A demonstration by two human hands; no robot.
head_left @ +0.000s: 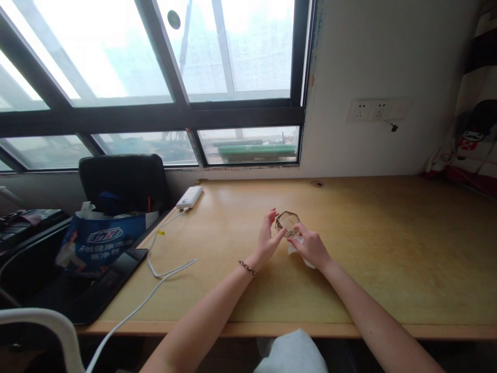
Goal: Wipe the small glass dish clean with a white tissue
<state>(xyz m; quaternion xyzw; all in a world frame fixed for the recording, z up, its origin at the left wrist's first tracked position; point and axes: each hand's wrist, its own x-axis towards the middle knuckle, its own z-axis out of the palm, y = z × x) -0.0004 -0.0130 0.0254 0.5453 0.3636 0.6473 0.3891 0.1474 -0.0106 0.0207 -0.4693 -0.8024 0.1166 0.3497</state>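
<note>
A small faceted glass bowl (288,219) with a brownish tint and an angular rim is held just above the wooden table, between my two hands. My left hand (267,235) grips its left side, thumb at the near wall and fingers curled around the far left. On the right, my right hand (311,246) pinches the near right part of the rim. A white tissue (294,249) is bunched under that hand, partly hidden by it, with a corner hanging out below the palm.
A white power bank (189,197) lies at the table's back left, its white cable (155,270) running to the front edge. A black tablet-like panel (112,282) juts over the left edge. Beyond stand a blue bag (103,243) and black chair (122,178). Wall sockets (378,110) are back right.
</note>
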